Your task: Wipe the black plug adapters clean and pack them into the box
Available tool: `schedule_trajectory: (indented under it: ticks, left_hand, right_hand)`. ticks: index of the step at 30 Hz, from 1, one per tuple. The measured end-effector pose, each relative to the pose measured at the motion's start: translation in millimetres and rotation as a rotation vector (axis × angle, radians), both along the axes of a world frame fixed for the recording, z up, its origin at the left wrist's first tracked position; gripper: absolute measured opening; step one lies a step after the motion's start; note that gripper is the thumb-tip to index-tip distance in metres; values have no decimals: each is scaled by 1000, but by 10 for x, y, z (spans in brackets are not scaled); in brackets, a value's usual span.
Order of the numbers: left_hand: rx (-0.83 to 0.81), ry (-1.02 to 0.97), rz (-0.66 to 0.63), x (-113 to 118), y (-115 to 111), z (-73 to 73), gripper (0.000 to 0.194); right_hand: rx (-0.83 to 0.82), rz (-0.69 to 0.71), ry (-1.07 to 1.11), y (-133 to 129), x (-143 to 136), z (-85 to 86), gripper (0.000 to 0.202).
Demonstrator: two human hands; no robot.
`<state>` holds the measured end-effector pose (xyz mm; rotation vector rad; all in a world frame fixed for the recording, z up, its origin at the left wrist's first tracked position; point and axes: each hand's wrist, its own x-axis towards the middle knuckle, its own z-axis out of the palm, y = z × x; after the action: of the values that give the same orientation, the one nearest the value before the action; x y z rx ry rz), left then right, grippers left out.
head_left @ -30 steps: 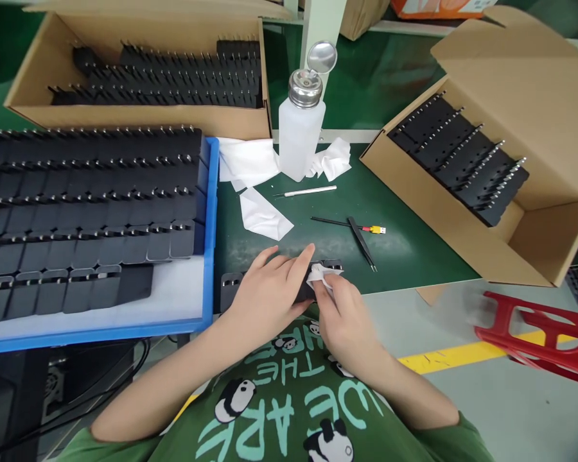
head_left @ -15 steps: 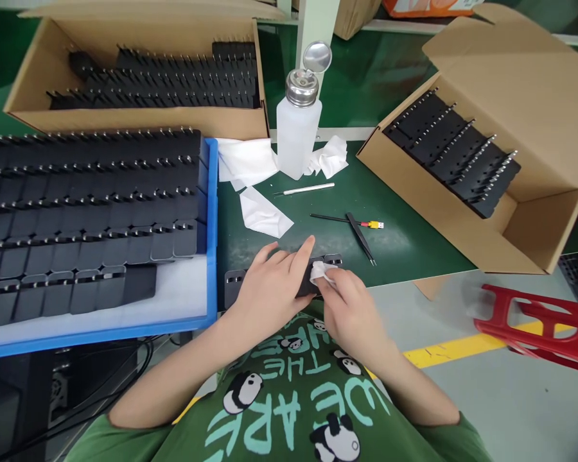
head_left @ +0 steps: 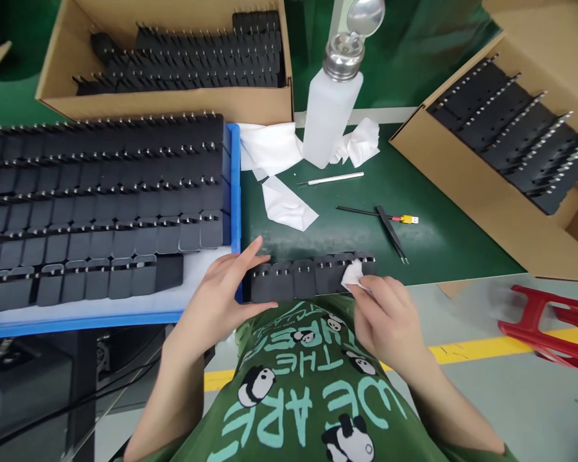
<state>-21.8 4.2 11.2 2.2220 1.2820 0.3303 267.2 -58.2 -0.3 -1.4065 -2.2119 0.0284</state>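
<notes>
A row of black plastic blocks with metal pins (head_left: 304, 280) lies along the near edge of the green table. At its left end my left hand (head_left: 224, 292) is spread, thumb on the near side and fingers on the far side. My right hand (head_left: 385, 311) pinches a small white wipe (head_left: 352, 274) against the right part of the row. Beyond the row lie black tweezers (head_left: 390, 232), a short black cable with a yellow USB plug (head_left: 407, 219) and a thin white-handled tool (head_left: 336, 179).
A blue-rimmed tray (head_left: 236, 192) of similar black blocks stands left. Behind it is a cardboard box (head_left: 173, 102) of pinned parts; another box (head_left: 455, 199) sits right. A white pump bottle (head_left: 331, 115) and loose wipes (head_left: 289, 204) lie between. A red stool (head_left: 549, 321) stands on the floor.
My left hand has moved left off the middle of the row to its left end and opened, uncovering the blocks. My right hand keeps the wipe on the row. The view has shifted.
</notes>
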Motion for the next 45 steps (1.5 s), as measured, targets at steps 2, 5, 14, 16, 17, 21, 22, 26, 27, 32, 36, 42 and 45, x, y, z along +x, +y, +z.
schedule_trajectory:
  ticks: [2,5,14,16,17,21,22,26,27,32,36,42,45]
  left_hand:
    - [10,-17,4,24,11,-38,107]
    - [29,-48,-2,38,28,-47,108]
    - [19,-89,-26,14,28,-80,104]
    - [14,-78,-36,16,35,-85,110]
    - [16,-76,-38,15,39,-89,110]
    - [40,-97,-51,5,47,-123,104]
    - [54,-105,-55,0,45,-132,97]
    - [100,-80,-95,-17,32,-111,80]
    - [105,-55,-104,-16,31,-87,80]
    - [138,44,-133,48,77,18,104]
    - [66,-11,-192,129,125,-30,97]
    - [72,-51,-165,155,115,-97,81]
    - [61,-49,-146,143,100,-100,84]
  right_hand:
    - [-2,93,-2,56,-202,4,18]
    - [36,240,16,165,-573,0,18]
    - [-134,357,215,207,-422,334,23]
    - [-119,224,97,155,-259,306,22]
    - [-109,197,24,138,-245,261,21]
    - [-38,296,-63,177,-619,65,22]
    - [-43,348,-35,207,-745,53,24]
    - [-219,641,129,284,-834,189,23]
    - [-236,669,184,270,-725,239,20]
    - [-65,204,135,75,-43,263,28]
    - [-37,230,-57,33,-197,48,22]
    - [-9,562,61,201,-675,77,24]
    - [-9,511,152,166,-401,188,19]
